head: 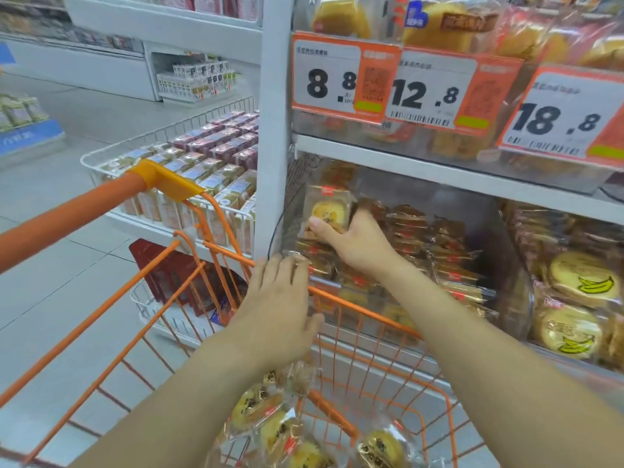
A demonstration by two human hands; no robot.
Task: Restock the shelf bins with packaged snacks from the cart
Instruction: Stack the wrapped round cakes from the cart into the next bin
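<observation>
Nearest us, the orange cart holds wrapped pastry packets heaped in its basket, so plenty is left to shelve. Above them our left hand hovers over the cart's rim, fingers loosely spread and gripping nothing, near the front lip of the clear shelf bin. Further in, our right hand reaches into that bin and pinches one pastry packet between thumb and fingers, holding it upright against the bin's left end, above the brown packets already lying there. We judge the placing step is under way; next the right hand should let the packet settle, then dip back to the cart for another.
</observation>
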